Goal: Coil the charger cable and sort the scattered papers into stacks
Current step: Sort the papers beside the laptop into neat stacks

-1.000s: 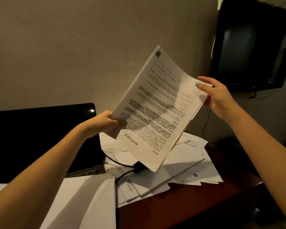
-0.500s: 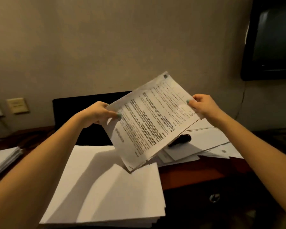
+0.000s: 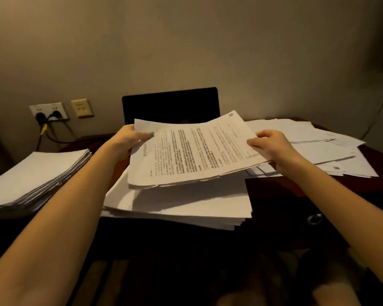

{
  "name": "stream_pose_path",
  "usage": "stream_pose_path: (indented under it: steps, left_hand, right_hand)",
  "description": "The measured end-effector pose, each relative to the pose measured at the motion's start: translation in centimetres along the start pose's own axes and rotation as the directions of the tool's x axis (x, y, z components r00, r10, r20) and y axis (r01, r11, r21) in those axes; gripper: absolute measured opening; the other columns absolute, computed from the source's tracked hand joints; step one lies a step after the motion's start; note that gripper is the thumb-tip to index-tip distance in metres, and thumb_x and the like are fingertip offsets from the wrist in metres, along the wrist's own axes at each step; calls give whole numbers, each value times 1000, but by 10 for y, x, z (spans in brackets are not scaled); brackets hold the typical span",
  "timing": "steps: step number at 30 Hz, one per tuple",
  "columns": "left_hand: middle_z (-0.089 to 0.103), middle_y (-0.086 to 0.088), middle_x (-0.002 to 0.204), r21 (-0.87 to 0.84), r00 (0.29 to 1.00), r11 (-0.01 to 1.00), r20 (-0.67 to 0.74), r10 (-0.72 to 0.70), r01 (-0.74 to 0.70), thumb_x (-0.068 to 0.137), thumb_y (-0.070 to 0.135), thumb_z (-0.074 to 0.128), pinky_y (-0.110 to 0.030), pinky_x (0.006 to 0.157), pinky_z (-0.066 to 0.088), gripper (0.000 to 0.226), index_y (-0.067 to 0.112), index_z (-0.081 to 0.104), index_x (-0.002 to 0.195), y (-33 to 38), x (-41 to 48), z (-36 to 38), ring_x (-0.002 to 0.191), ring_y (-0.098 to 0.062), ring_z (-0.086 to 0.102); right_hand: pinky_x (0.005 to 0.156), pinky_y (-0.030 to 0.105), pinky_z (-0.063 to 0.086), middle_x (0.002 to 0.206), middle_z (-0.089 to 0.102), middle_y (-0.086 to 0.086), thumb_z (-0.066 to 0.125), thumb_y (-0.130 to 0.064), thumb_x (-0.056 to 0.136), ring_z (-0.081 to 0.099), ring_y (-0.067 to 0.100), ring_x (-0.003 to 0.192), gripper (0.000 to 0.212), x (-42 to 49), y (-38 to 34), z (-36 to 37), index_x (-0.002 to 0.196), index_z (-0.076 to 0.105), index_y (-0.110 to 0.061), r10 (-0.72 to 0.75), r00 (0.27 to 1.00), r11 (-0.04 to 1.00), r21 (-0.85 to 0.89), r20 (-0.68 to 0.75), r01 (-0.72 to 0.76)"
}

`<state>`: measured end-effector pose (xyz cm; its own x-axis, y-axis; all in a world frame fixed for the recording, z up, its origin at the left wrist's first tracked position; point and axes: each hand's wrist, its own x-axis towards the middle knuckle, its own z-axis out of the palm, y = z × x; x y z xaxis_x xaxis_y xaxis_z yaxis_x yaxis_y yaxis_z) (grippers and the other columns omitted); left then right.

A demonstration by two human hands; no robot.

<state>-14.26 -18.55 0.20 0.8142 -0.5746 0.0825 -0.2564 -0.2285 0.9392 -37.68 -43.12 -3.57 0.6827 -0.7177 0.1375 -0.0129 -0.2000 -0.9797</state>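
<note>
head – both hands (image 3: 128, 140) (image 3: 272, 146) w/ papers (image 3: 192, 151)

matt printed paper sheets (image 3: 195, 151); glossy dark wood desk (image 3: 292, 186)

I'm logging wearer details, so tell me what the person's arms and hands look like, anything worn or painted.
Both forearms are bare, no sleeves showing. No watch, bracelets or rings are visible. The thumbnails of the left hand and the right hand carry teal-green polish.

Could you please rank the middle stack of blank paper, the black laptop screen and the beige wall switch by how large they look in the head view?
1. Middle stack of blank paper, though it is nearest the camera.
2. Black laptop screen, partly hidden.
3. Beige wall switch, clearly smallest.
</note>
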Motion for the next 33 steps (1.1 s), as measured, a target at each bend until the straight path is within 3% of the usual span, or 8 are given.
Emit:
stream_pose_path:
  steps: [4, 11, 14, 17, 19, 22, 26, 33]
  left_hand:
    - [68, -8, 102, 177, 988, 982, 126, -87, 64, 90, 12, 65, -33, 69, 55, 21, 11, 61, 111, -14, -14, -9, 76, -18, 68]
    - [63, -19, 112, 425, 995, 905, -80, 56, -16, 89, 7, 65, -39, 85, 47, 29, -2, 62, 117, -46, -15, 7, 97, -28, 59]
    - [62, -23, 115, 567, 983, 822, -112, 143, -55, 90, 8, 62, -39, 80, 44, 29, -1, 61, 117, -57, -9, 9, 108, -38, 56]
    - [49, -23, 132, 713, 969, 701, -158, 190, -21, 91, 21, 64, -49, 94, 41, 49, 4, 47, 134, -67, -4, 8, 123, -43, 42]
    - [41, -22, 136, 779, 950, 625, -167, 264, -37, 90, 26, 66, -53, 99, 36, 57, 7, 42, 138, -67, -2, 10, 127, -43, 35]
    - [42, -20, 137, 849, 893, 495, -64, 445, -186, 91, 22, 64, -52, 98, 34, 51, 8, 45, 137, -54, 0, 24, 128, -40, 33]
    - [51, -17, 131, 829, 809, 417, 68, 584, -372, 94, 22, 60, -48, 97, 35, 33, 7, 60, 123, -25, 10, 66, 125, -38, 37]
    - [56, -9, 125, 772, 740, 281, 335, 583, -570, 92, 30, 61, -43, 93, 40, 31, 16, 62, 120, 32, 39, 180, 121, -32, 42]
  right_hand:
    - [54, 25, 52, 106, 65, 12, 66, -10, 89, 65, 19, 82, 35, -25, 3, 11, 121, 53, -7, -31, 999, 998, -50, 9, 31]
    - [55, 20, 44, 96, 68, 7, 63, -8, 90, 66, 14, 81, 44, -36, 21, 30, 130, 44, -13, -113, 988, 938, -315, 109, 142]
    - [56, 18, 43, 113, 64, 11, 65, -10, 89, 63, 20, 96, 51, -30, 27, 36, 134, 42, -12, -122, 985, 899, -405, 125, 163]
    - [59, 24, 42, 118, 63, 9, 71, -20, 84, 56, 17, 92, 60, -26, 31, 38, 136, 41, -12, -147, 979, 814, -545, 142, 202]
    - [71, 32, 47, 120, 61, 6, 73, -29, 82, 56, 19, 95, 60, -23, 31, 35, 133, 46, -13, -159, 979, 745, -635, 130, 205]
    - [85, 39, 51, 121, 61, 5, 70, -39, 81, 58, 22, 104, 49, -17, 32, 26, 123, 56, -17, -168, 980, 659, -727, 108, 193]
    - [87, 36, 46, 124, 60, 8, 62, -41, 88, 55, 26, 112, 44, -2, 34, 2, 123, 60, -14, -214, 975, 607, -775, 56, 177]
    - [95, 41, 40, 133, 49, 14, 53, -34, 95, 41, 32, 125, 41, 37, 38, -63, 129, 56, -12, -234, 965, 559, -828, -115, 37]
